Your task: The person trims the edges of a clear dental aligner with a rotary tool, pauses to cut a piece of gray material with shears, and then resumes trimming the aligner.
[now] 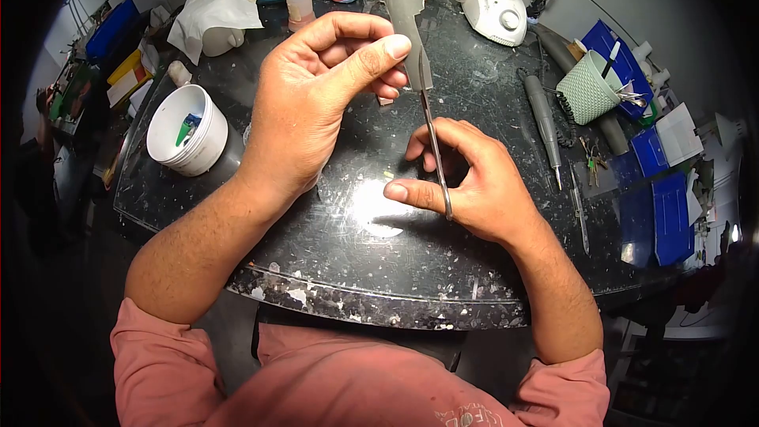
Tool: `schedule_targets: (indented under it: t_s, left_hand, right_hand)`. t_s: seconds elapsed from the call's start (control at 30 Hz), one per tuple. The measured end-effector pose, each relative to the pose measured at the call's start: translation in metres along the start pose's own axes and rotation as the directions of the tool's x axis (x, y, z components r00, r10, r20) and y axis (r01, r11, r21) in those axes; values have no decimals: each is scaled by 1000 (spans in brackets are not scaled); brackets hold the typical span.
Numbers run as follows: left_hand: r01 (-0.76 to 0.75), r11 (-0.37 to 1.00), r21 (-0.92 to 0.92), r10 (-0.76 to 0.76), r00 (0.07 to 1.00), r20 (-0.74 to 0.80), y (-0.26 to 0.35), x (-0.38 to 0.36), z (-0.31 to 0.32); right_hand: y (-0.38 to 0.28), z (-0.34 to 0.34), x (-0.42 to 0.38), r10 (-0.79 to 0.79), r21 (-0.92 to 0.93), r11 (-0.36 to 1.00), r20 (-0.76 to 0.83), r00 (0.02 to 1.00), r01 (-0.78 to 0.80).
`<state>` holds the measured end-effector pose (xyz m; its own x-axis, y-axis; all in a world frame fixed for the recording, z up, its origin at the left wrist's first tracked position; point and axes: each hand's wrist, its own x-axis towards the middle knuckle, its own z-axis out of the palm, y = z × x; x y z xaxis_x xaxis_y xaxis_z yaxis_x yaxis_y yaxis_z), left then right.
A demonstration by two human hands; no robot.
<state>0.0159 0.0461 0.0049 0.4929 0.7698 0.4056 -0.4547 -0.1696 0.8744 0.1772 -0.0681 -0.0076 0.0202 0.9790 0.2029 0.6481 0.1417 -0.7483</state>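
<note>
My left hand (316, 87) pinches a thin grey sheet (405, 0) with ragged, cut-looking edges between thumb and fingers, held up above the table. Scissors (432, 130), seen nearly edge-on, run from my right hand (482, 182) up to the sheet's lower end. The right thumb passes by their lower handle and the fingers curl at the upper part. The blade tips overlap the sheet and are partly hidden behind it.
A white tub (190, 130) with small items stands at left. Behind are a pink-tinted bottle (300, 1) and a white control box (494, 12). At right lie a grey handpiece (542, 122), a slim metal tool (580, 221), keys (593, 162) and a pale green basket (589, 87).
</note>
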Motion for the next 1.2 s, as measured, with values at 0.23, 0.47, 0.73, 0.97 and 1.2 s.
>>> schedule_targets:
  t_s: [0.23,0.47,0.73,0.97,1.2]
  left_hand:
    - [21,999,42,-22,999,32,1,0,-3]
    - [3,999,45,-4,999,35,1,1,-4]
    - [12,999,29,-13,999,32,2,1,-5]
    - [2,999,44,-5,998,63,2,1,-6]
    - [-63,990,128,57,997,56,7,-1,-1]
  right_hand:
    - [2,1,0,-17,-10,1000,-15,1000,17]
    - [0,1,0,21,21,1000,-17,1000,-20]
    - [-2,-3,-1,67,33,997,11,998,-67]
    - [-4,-1,-3,-52,73,996,10,999,51]
    - [-4,-3,-2,-73,-17,997,6,997,73]
